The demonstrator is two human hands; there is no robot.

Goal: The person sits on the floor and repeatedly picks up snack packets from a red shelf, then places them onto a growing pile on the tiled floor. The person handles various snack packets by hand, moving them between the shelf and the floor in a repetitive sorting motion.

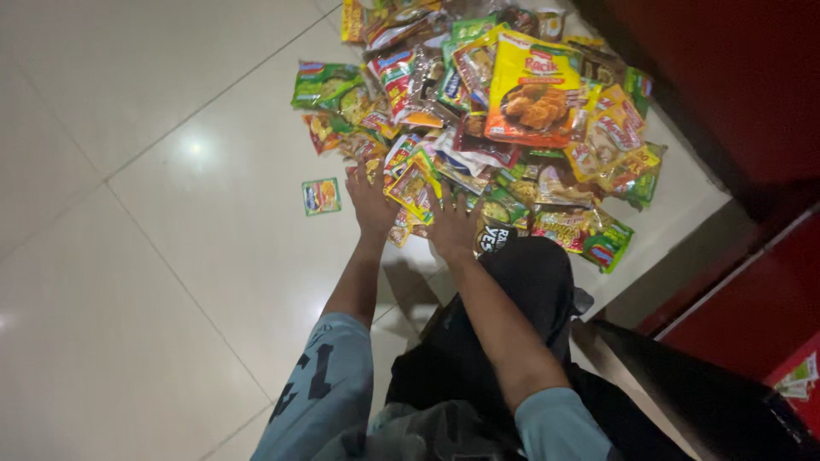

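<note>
Both hands flat, fingers spread, gripping nothing: left hand point(371, 203) and right hand point(453, 227) pressed on near edge of sachet pile point(495, 119) on white tile floor point(154, 256), big yellow packet point(531, 90) on top, one green sachet point(321, 196) lying apart, left of pile.

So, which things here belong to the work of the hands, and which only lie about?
In hand:
- left hand
- right hand
- heap of sachets

Lying about:
- single green sachet, apart on the floor
- red cabinet
- black bag
</note>
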